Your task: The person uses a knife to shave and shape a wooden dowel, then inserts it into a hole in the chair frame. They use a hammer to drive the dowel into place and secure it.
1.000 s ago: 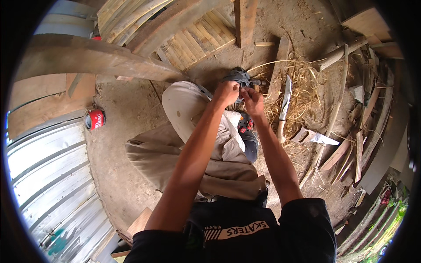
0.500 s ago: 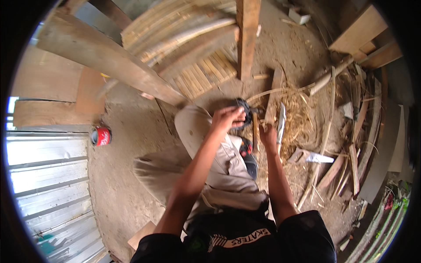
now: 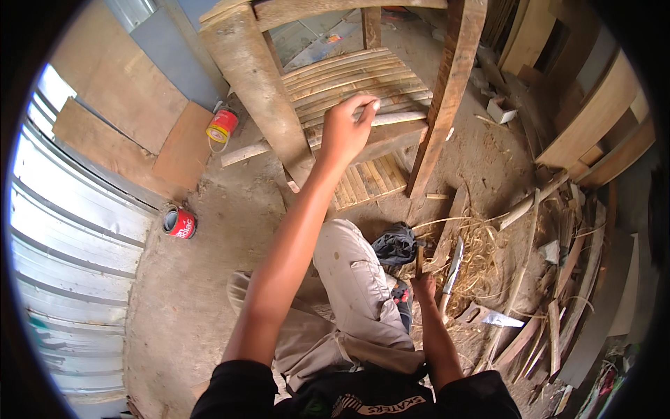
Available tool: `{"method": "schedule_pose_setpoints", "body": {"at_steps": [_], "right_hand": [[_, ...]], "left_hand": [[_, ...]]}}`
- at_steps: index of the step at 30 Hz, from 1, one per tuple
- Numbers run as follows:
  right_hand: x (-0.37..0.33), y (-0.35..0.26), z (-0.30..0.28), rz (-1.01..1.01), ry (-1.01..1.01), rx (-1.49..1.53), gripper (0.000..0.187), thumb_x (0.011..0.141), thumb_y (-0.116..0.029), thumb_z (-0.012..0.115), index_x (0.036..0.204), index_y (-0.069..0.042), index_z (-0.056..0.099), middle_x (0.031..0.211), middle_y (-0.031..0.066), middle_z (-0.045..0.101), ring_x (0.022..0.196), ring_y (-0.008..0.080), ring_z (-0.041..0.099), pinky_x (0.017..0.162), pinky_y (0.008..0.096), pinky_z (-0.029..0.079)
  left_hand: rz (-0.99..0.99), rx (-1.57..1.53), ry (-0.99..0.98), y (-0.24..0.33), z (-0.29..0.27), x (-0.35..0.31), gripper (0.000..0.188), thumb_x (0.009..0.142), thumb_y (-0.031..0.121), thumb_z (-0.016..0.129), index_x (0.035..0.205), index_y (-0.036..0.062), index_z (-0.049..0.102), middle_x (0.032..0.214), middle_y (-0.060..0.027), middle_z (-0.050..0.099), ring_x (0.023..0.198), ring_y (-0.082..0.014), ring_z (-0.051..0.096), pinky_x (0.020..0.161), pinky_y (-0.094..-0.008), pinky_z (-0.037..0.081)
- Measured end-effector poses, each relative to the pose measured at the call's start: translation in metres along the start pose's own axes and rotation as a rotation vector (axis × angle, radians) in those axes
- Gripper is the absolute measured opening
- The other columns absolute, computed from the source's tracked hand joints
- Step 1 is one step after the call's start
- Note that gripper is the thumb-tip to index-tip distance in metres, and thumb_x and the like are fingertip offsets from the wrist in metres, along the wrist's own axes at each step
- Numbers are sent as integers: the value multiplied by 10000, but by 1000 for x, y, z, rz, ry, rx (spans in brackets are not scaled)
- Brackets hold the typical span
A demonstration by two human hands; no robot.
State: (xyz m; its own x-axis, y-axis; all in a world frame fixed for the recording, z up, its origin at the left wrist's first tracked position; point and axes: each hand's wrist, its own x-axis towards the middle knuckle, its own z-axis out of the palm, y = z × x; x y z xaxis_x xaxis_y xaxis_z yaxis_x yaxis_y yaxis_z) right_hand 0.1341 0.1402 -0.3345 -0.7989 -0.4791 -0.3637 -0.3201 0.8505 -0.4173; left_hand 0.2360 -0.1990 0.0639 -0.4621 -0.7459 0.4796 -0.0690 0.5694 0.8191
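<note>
My left hand (image 3: pixel 347 130) is raised over the bamboo-slat shelf (image 3: pixel 349 80) of a wooden frame. Thumb and fingers are pinched together; whatever they may hold is too small to make out. Low on the right, my right hand (image 3: pixel 423 285) is closed around the wooden handle of a hammer (image 3: pixel 419 258), its head upward beside a black plastic bag (image 3: pixel 395 244). A long-bladed knife (image 3: pixel 453 274) lies to the right of that hand, on the ground by a wooden plank (image 3: pixel 449 230) and curly shavings (image 3: pixel 481 262).
A handsaw (image 3: pixel 488 315) lies at the right, near a pile of wood strips (image 3: pixel 569 272). The frame's posts (image 3: pixel 447 98) rise ahead. Two red cans, one nearer (image 3: pixel 180 223) and one farther (image 3: pixel 222 124), stand left by the corrugated metal wall (image 3: pixel 77 279).
My left hand has left the black bag and reached forward and up to the slatted frame. My right hand stays low with the hammer. The view has tilted toward the frame.
</note>
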Motion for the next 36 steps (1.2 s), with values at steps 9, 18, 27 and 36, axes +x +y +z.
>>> {"method": "schedule_pose_setpoints", "body": {"at_steps": [9, 18, 27, 36], "right_hand": [[-19, -21, -78, 172, -234, 299, 605, 815, -533, 764, 846, 64, 674, 701, 180, 665, 702, 275, 680, 680, 429, 509], [-51, -126, -130, -301, 177, 714, 347, 960, -312, 673, 875, -12, 521, 635, 29, 491, 567, 135, 465, 511, 332, 392], [-6, -313, -209, -704, 258, 740, 193, 913, -52, 561, 1095, 2, 530, 815, 119, 600, 653, 198, 544, 591, 349, 453], [64, -353, -200, -1030, 526, 488, 476, 847, 7, 587, 1308, -3, 469, 959, 245, 637, 789, 440, 634, 691, 447, 508]], "left_hand": [[-242, 154, 119, -84, 17, 33, 214, 933, 204, 679, 1052, 33, 730, 976, -173, 743, 908, -289, 724, 805, -331, 537], [-182, 5, 227, -104, 19, 23, 261, 945, 231, 681, 1102, 29, 728, 1026, -171, 743, 1022, -271, 710, 851, -345, 530], [-29, -52, 88, -96, 19, 16, 165, 899, 132, 722, 1025, 33, 761, 980, -129, 762, 850, -185, 728, 770, -309, 550], [-66, 48, -63, -93, 19, 13, 242, 883, 231, 751, 1021, 31, 760, 931, -145, 758, 815, -187, 731, 729, -306, 548]]}}
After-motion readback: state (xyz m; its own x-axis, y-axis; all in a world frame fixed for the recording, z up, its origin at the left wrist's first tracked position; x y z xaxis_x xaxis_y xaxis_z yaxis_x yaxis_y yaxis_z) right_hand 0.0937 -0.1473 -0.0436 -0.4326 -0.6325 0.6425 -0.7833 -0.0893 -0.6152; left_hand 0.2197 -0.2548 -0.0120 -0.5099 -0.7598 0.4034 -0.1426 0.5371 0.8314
